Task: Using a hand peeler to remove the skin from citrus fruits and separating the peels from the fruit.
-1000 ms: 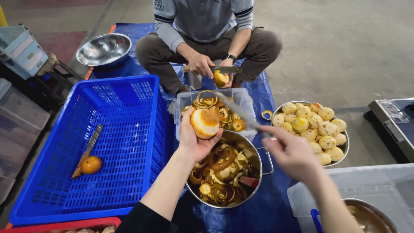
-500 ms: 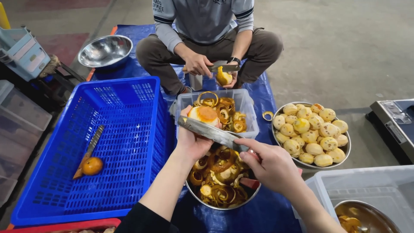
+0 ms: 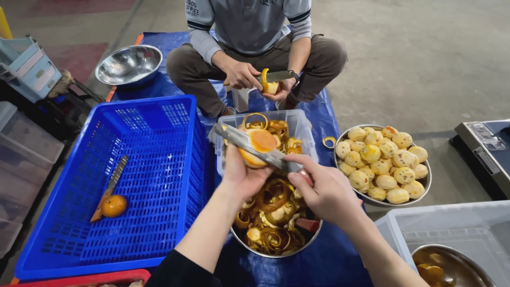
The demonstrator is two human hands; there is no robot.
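My left hand (image 3: 241,175) holds an orange (image 3: 257,148) with its top cut off, above a steel bowl (image 3: 249,245) full of orange peel. My right hand (image 3: 324,191) grips a long knife (image 3: 249,143), whose blade lies across the front of the orange. Behind them stands a clear plastic tub (image 3: 303,125) with more peel in it.
A blue crate (image 3: 159,159) on the left holds one orange (image 3: 114,205) and a knife (image 3: 111,186). A steel bowl (image 3: 425,183) of peeled fruit sits on the right. A person (image 3: 255,48) sitting opposite peels a fruit. An empty steel bowl (image 3: 127,64) is far left.
My right hand has come in with the knife from the right, and the blade now lies against the orange. The orange has sunk slightly toward the peel bowl.
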